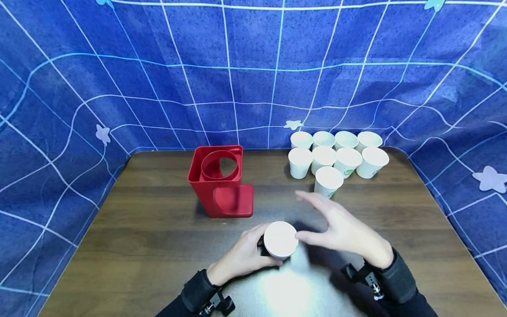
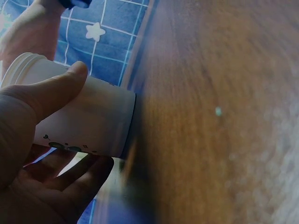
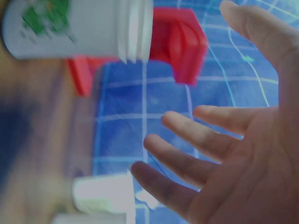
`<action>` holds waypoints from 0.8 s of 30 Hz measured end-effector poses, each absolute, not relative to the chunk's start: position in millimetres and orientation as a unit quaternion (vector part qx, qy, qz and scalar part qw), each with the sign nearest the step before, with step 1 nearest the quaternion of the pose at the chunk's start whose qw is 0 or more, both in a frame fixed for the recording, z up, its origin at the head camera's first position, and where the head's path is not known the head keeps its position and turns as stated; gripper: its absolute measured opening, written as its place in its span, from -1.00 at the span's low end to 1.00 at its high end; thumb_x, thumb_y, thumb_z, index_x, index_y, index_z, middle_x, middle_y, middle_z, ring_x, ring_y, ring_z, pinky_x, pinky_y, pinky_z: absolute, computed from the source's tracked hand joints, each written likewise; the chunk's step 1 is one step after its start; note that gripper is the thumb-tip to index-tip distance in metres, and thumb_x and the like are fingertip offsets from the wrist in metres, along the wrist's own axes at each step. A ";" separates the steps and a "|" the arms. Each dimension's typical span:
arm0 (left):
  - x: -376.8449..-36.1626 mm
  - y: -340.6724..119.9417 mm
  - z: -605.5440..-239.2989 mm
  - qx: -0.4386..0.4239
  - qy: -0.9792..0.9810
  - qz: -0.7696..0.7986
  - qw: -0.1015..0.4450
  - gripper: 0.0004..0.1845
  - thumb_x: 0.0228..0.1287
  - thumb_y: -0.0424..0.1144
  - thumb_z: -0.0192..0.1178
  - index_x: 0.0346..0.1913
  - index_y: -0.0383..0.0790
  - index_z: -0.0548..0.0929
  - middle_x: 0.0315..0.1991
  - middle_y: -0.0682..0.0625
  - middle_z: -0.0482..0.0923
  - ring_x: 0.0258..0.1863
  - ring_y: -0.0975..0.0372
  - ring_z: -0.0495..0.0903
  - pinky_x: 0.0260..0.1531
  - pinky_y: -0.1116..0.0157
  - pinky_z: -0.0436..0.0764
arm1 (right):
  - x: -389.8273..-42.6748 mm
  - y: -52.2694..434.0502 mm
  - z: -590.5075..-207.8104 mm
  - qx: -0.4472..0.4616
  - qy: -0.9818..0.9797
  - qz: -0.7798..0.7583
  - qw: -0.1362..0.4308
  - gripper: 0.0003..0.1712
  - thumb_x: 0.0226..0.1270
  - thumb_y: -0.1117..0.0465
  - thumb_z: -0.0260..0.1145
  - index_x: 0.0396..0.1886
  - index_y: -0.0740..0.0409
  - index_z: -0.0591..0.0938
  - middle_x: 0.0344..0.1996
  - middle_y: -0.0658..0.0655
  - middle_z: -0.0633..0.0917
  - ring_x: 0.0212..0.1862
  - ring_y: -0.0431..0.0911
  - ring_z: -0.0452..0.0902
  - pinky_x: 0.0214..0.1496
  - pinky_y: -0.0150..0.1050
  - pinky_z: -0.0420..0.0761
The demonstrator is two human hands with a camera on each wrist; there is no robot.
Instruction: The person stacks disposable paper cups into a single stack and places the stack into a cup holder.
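My left hand (image 1: 247,253) grips a short stack of white paper cups (image 1: 280,240) low over the table, thumb on one side and fingers on the other. In the left wrist view the thumb lies along the wall of the outer paper cup (image 2: 93,112), and several rims show nested at its mouth. My right hand (image 1: 336,224) hovers to the right of the stack with fingers spread and nothing in them. Its thumb is close to the stack's rim in the head view; whether they touch I cannot tell. The right wrist view shows the right palm (image 3: 252,172) facing the stack (image 3: 84,30).
A red stand with a round ring (image 1: 222,193) is on the table's left-middle. Several white paper cups (image 1: 324,156) stand in rows at the back right, with one cup (image 1: 328,180) in front of them. A blue gridded cloth (image 1: 253,83) hangs behind the wooden table (image 1: 150,246).
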State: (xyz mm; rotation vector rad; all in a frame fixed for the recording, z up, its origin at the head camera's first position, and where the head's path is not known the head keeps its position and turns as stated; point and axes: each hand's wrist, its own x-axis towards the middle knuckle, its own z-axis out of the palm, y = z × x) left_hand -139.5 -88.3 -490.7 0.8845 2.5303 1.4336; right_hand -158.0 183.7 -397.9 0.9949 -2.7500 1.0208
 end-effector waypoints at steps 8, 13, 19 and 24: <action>-141.2 -89.9 -488.6 0.285 0.836 0.467 0.048 -0.11 -0.08 -0.11 0.69 0.39 0.04 0.51 0.22 0.17 0.62 0.22 0.30 0.58 0.29 0.20 0.59 | -180.8 203.8 -383.5 0.212 -0.906 0.347 0.118 0.04 0.16 -0.05 0.59 0.55 0.15 0.33 0.46 0.27 0.42 0.47 0.20 0.32 0.44 0.29 0.35; -139.9 -90.3 -488.0 0.281 0.836 0.467 0.058 -0.13 -0.06 -0.10 0.68 0.38 0.06 0.50 0.22 0.17 0.61 0.21 0.30 0.59 0.28 0.19 0.60 | -196.6 214.0 -396.0 0.156 -0.901 0.371 0.158 0.05 0.15 0.01 0.59 0.56 0.21 0.29 0.47 0.33 0.37 0.51 0.26 0.21 0.47 0.34 0.26; -138.8 -89.5 -489.7 0.284 0.831 0.473 0.070 -0.14 -0.02 -0.07 0.66 0.40 0.09 0.48 0.23 0.18 0.60 0.21 0.30 0.59 0.29 0.20 0.59 | -208.5 225.7 -413.8 0.095 -0.907 0.384 0.148 0.09 0.24 -0.07 0.53 0.58 0.30 0.21 0.50 0.40 0.32 0.52 0.32 0.19 0.45 0.37 0.26; -138.3 -89.9 -489.2 0.286 0.832 0.471 0.065 -0.14 -0.03 -0.07 0.66 0.39 0.06 0.49 0.23 0.16 0.61 0.22 0.30 0.59 0.29 0.20 0.59 | -216.5 232.2 -426.6 0.072 -0.915 0.376 0.129 0.04 0.30 -0.09 0.48 0.54 0.38 0.23 0.47 0.47 0.33 0.49 0.37 0.23 0.43 0.36 0.29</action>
